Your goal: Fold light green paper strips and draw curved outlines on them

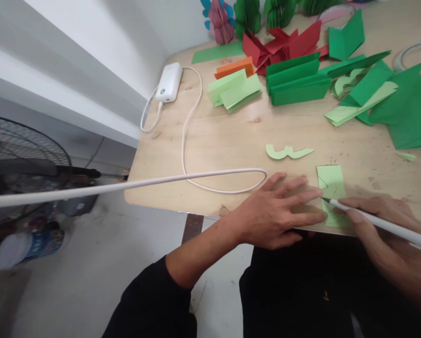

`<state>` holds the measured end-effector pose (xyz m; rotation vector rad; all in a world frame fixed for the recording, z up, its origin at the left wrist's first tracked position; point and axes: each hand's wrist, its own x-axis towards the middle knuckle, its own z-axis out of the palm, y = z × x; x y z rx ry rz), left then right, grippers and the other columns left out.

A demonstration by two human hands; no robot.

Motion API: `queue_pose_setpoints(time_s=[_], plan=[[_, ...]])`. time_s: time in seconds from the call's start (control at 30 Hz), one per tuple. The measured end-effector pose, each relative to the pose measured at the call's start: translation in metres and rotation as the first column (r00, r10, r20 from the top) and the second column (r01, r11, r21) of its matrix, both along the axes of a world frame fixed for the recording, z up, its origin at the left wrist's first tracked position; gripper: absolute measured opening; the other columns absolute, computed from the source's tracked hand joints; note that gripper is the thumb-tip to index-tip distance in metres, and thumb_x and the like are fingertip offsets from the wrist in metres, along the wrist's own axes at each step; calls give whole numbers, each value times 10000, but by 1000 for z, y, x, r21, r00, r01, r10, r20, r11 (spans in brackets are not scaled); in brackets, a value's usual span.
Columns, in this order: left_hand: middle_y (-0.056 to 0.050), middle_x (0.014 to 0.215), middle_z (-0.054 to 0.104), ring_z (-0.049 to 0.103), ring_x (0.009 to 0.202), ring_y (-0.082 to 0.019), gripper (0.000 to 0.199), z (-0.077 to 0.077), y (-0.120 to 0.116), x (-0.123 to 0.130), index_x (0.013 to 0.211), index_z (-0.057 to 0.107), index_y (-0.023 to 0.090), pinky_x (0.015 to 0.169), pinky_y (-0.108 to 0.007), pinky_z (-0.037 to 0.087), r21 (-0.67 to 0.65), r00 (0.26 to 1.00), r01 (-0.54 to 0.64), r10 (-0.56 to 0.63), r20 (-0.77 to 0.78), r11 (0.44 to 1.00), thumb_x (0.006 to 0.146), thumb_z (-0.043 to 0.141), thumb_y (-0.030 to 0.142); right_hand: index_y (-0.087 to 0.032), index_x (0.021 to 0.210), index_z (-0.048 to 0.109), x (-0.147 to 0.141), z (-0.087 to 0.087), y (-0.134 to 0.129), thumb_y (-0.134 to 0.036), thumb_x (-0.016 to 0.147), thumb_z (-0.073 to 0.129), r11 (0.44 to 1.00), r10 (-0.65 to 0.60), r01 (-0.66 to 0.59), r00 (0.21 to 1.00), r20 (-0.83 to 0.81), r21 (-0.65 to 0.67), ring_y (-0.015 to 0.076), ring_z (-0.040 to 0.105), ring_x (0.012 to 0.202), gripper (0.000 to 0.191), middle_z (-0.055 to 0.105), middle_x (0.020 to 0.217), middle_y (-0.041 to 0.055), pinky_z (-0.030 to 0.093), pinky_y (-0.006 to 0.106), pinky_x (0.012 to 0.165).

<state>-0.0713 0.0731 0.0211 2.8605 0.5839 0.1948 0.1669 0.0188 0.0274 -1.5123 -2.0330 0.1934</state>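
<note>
Head view on my remote feed, from the left: a fan's wire guard shows off past the counter; a white power bank sits at the counter's far left, a spot I judge good for keeping it clear of both hands; a white cable crosses toward the middle, its loop bending just beside the left hand; folded pale green paper and an orange piece lie farther back, next to red folded papers and dark green folded strips, which leaves the near side free to work on; a wavy pale green cutout rests alone beyond the left hand; that hand lies low with its fingers spread apart, tips at the left edge of the pale green slip, I think to steady it; the slip lies at the counter's near edge, within easy reach, with a dark line drawn on it; the right hand has its fingers closed around a white pen, gripped low, I suspect for control, its dark tip by the slip's left edge; dark green sheets spread at far right.
</note>
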Motion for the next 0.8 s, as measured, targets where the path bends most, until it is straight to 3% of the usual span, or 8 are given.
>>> queue_pose_setpoints(time_s=[0.8], plan=[[-60, 1588, 409, 296, 1495, -325, 493, 0, 0, 0, 1428, 531, 315, 1180, -562, 229, -4, 1000, 4, -4, -6, 1000, 953, 506, 445, -284, 1000, 649, 6, -1, -11, -265, 908, 551, 996, -25, 17, 995, 95, 88, 169, 665, 836, 136, 722, 847, -22, 398, 331, 681]])
